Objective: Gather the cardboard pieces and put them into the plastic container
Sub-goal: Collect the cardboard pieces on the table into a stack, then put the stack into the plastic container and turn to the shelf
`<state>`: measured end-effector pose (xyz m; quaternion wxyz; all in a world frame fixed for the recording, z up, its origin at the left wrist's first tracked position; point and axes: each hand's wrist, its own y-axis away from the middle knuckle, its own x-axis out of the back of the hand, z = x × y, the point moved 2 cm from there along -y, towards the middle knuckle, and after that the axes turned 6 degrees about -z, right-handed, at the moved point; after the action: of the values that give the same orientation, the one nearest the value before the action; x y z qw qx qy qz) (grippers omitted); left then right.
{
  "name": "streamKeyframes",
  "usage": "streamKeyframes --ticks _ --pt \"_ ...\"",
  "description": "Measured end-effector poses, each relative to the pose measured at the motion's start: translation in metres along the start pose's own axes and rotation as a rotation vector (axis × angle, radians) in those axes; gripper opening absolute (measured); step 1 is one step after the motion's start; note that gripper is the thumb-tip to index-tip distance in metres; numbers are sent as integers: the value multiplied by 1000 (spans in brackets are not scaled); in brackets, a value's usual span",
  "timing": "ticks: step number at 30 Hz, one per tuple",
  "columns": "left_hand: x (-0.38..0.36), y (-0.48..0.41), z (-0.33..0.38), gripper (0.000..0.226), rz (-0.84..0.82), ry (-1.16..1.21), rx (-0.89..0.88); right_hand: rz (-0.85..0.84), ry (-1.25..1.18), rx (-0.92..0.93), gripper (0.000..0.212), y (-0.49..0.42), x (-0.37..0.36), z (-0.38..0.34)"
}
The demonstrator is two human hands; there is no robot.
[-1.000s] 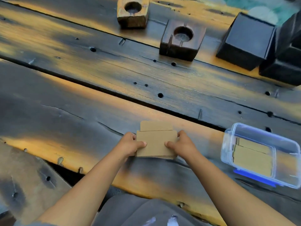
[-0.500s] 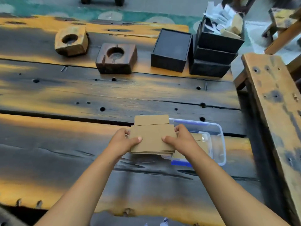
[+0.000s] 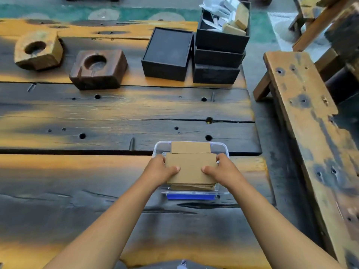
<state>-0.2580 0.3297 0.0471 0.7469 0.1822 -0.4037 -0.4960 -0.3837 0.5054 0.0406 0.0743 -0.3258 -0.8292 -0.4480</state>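
hands (image 3: 191,169) hold cardboard pieces (image 3: 191,167) within plastic container (image 3: 223,146) rim.

No legible text or labels anywhere.

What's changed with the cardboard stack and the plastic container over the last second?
Both hands, left hand and right hand, carried the cardboard stack rightward from the bare table to directly above the plastic container. The grip is unchanged, with nothing released. The container still sits where it did.
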Motion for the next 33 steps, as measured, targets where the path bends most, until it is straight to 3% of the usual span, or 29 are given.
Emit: streamKeyframes --ticks 8,11,33 --pt "-24 -17 -3 53 -70 -19 146 19 268 -37 47 -20 -7 7" --pt "-25 -22 -5 57 -91 -68 170 6 276 -76 56 -24 -13 12" --pt "-42 -35 -13 62 -139 -209 226 35 328 -114 53 -38 -27 27"
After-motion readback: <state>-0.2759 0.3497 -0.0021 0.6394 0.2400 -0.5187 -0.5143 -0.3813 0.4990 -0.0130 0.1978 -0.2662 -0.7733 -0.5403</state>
